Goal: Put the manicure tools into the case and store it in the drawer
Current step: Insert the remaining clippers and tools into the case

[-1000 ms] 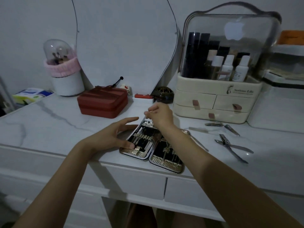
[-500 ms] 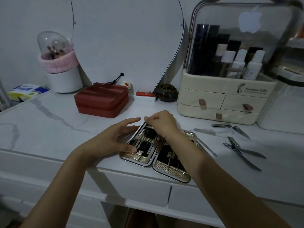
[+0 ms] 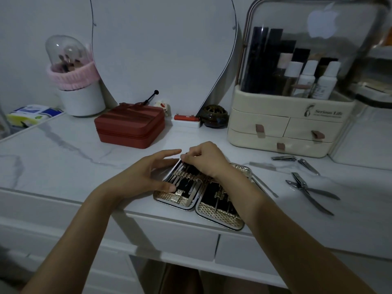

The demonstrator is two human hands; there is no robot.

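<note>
The gold-trimmed manicure case lies open flat at the front edge of the white dresser, several thin metal tools slotted in its black lining. My left hand rests on the case's left half, fingers straight, thumb on its near corner. My right hand hovers over the top of the left half, fingertips pinching the end of a thin tool there. Loose on the dresser to the right lie nail nippers, a nail clipper, a second clipper and a slim metal file. A drawer front sits below the case.
A red zipped box stands behind my hands. A cream cosmetic organizer with small drawers and bottles stands at the back right. A mirror, a brush holder, a dark round jar and a tissue pack line the back.
My right hand has come down from above the case onto the top of its left half with the thin tool. My left hand keeps its place on the case.
</note>
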